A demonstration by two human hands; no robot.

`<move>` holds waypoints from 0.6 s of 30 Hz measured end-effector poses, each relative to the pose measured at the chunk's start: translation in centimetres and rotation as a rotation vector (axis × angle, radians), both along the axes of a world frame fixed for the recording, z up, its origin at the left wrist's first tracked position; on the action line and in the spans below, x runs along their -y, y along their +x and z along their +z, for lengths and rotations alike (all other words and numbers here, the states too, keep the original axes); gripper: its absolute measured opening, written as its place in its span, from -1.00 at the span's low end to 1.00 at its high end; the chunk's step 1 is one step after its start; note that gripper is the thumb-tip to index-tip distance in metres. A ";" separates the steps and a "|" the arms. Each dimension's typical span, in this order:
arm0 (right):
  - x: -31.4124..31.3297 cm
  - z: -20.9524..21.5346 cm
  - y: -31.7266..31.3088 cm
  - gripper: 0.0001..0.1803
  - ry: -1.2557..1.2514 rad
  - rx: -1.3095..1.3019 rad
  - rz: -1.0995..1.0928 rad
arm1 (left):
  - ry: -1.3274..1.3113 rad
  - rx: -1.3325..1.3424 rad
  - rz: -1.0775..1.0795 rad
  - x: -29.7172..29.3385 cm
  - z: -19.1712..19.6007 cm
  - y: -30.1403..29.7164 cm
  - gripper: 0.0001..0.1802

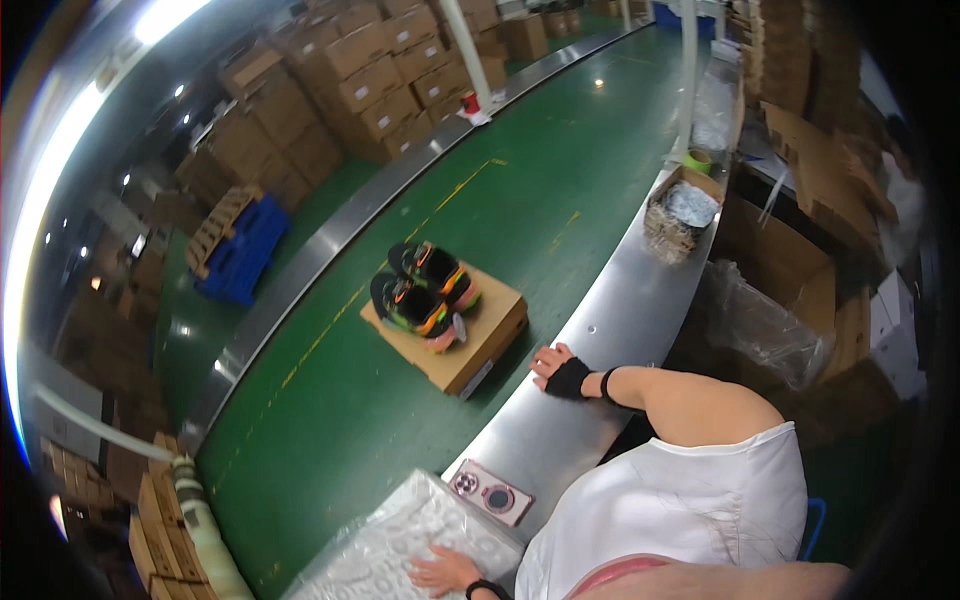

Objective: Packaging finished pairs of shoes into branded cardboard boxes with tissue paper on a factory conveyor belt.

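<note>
As fingers spread, left hand (pixel 443 570) flat on plastic bag (pixel 400 540), right hand (pixel 562 374) (gloved) on metal ledge (pixel 600 330).

Green conveyor belt and steel side rail, with what lay on them

The green conveyor belt (pixel 420 420) carried a flat cardboard box (pixel 468 340), and a pair of black shoes (pixel 425 288) with orange and green trim sat on top of that box. Along the belt's right edge ran a steel ledge (pixel 610 320); on it lay a pink phone (pixel 492 493) face down, a clear bag of white padding (pixel 400 545) at the near end, and an open carton of plastic wrap (pixel 682 212) farther off.
</note>
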State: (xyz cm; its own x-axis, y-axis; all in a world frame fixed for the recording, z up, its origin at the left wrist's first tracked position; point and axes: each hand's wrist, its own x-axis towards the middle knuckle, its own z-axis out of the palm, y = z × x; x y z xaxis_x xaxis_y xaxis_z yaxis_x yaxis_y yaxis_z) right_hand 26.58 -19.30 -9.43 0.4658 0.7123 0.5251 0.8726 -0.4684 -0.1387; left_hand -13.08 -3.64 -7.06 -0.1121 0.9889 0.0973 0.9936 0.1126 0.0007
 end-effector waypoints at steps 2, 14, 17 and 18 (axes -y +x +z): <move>0.3 0.8 -0.9 -0.76 0.027 -0.041 0.055 | 0.384 -0.113 -0.106 -0.7 -3.6 -2.3 -0.36; -0.2 0.3 -0.7 -0.70 -0.013 -0.102 0.057 | 0.026 -0.063 0.050 -0.2 0.0 -0.9 -0.36; -0.1 -0.1 -0.4 -0.68 -0.023 -0.100 0.049 | -0.050 -0.047 0.059 0.1 0.8 -0.1 -0.34; 0.0 -0.2 -0.3 -0.68 -0.027 -0.102 0.053 | -0.041 -0.041 0.055 0.1 0.7 -0.1 -0.34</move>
